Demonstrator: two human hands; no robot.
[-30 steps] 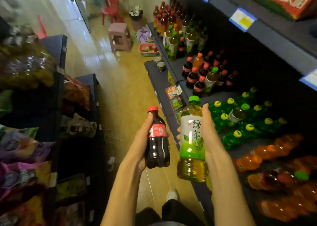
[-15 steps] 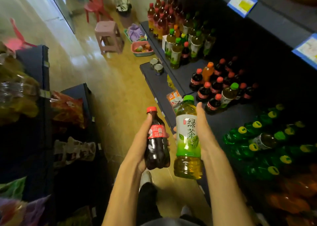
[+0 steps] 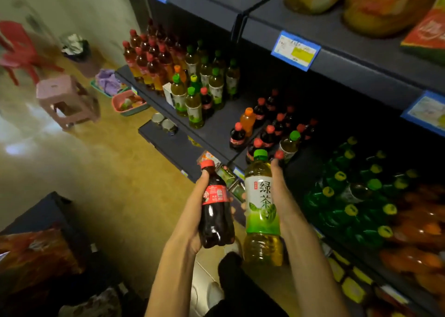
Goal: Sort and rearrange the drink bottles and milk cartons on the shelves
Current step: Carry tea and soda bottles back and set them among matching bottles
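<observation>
The view had swung toward the shelf (image 3: 216, 129); both hands (image 3: 192, 225) wrapped full, slick, rigid bottles mid-body (cola bottle (image 3: 216, 215) left, green tea bottle (image 3: 262, 210) right).

Held above the shelf (image 3: 216, 133): one cola bottle (image 3: 216, 215), one green tea bottle (image 3: 262, 210). Beside the shelf's far end: one pink stool (image 3: 65, 95), one red chair (image 3: 19, 52). Below the shelf: two jars (image 3: 163, 123).
</observation>
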